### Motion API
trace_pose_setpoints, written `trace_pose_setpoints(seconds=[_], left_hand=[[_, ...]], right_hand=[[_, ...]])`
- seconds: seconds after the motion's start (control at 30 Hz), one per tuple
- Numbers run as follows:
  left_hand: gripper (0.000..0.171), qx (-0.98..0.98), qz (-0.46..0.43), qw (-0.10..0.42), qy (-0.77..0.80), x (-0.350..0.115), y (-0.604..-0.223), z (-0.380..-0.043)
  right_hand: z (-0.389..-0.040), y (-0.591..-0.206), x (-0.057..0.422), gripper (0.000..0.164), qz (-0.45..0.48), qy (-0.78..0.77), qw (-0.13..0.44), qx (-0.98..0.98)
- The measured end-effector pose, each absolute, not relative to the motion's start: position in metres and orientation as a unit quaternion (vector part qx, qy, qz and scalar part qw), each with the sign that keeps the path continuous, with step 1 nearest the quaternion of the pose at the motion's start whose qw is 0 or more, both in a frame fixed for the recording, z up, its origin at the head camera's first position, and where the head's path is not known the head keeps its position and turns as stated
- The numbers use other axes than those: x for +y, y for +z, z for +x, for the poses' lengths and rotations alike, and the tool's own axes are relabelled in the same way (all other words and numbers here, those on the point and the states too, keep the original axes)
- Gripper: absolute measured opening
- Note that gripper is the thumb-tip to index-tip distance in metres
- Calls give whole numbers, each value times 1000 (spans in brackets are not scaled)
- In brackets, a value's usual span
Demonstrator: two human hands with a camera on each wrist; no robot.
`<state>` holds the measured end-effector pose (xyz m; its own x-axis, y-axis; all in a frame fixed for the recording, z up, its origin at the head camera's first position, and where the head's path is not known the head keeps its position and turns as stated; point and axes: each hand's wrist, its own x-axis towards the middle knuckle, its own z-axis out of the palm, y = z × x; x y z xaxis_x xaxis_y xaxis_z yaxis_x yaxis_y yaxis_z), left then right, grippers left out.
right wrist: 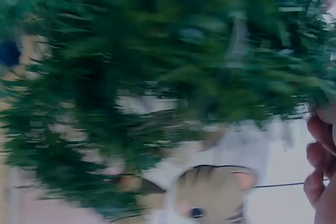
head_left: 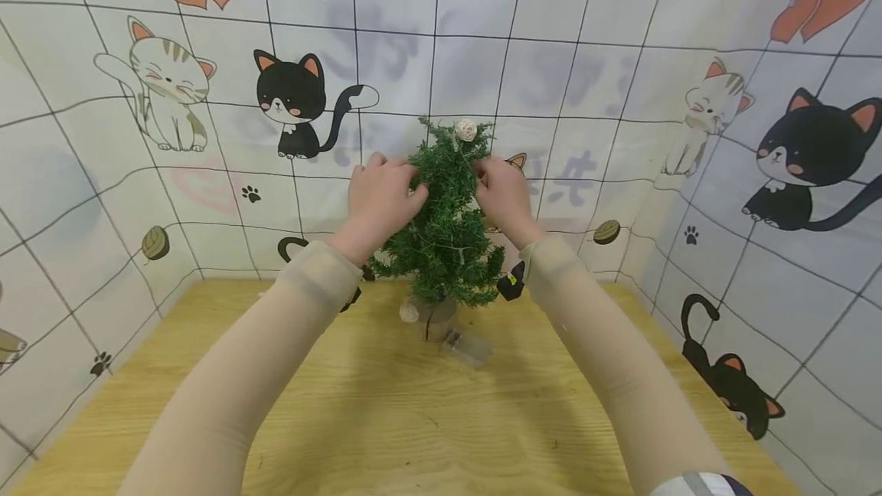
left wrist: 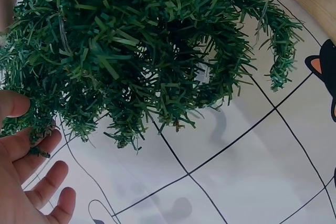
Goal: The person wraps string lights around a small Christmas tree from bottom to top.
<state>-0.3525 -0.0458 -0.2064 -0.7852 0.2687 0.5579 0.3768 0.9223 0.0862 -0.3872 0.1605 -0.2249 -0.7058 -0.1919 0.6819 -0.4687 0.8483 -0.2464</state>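
A small green artificial Christmas tree (head_left: 448,228) stands on the table in a burlap-like base (head_left: 436,320). A thin clear string winds over its branches. My left hand (head_left: 386,194) is at the tree's upper left; in the left wrist view its thumb (left wrist: 14,104) and index finger hold a branch tip, the other fingers spread. At the upper right, my right hand (head_left: 506,194) has curled fingers at the foliage, where the string leads to its fingertips; the right wrist view is blurred. A pale woven ball (head_left: 465,129) sits near the treetop.
Another pale ball (head_left: 409,311) is beside the base. A small clear plastic box (head_left: 467,347) lies in front of it on the wooden table (head_left: 413,419). Close behind and at the sides hangs a white gridded cloth (head_left: 393,67) printed with cats.
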Motion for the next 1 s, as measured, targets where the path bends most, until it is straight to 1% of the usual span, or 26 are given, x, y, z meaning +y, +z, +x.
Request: trace_pose_setpoints(seconds=[0.1,0.2,0.37,0.47,0.53,0.63,0.77,0.87,0.9,1.0], left_hand=[[36,-938,-171,285,-93,-46,-208,-352],[35,-935,-181,290,-90,-45,-209,-352],[36,-934,-183,296,-83,-45,-208,-350],[36,-935,-174,297,-82,-50,-208,-349],[35,-935,-172,299,-84,-53,-210,-349],[35,-934,-173,300,-91,-57,-211,-349],[36,-931,-182,301,-93,-56,-209,-347],[37,-932,-185,299,-88,-54,-206,-345],[37,-933,-185,298,-84,-53,-205,-344],[38,-934,-183,295,-79,-51,-204,-343]], right_hand=[[-392,-241,165,15,211,203,303,-907],[-393,-249,170,15,221,226,271,-909],[-396,-244,173,16,218,320,188,-903],[-401,-243,169,25,216,395,133,-883],[-403,-245,167,24,212,438,111,-867],[-404,-247,168,20,200,464,102,-857],[-402,-245,169,28,198,467,114,-854],[-400,-243,170,23,186,469,110,-856],[-400,-243,171,25,176,466,108,-860],[-395,-242,177,41,157,460,98,-868]])
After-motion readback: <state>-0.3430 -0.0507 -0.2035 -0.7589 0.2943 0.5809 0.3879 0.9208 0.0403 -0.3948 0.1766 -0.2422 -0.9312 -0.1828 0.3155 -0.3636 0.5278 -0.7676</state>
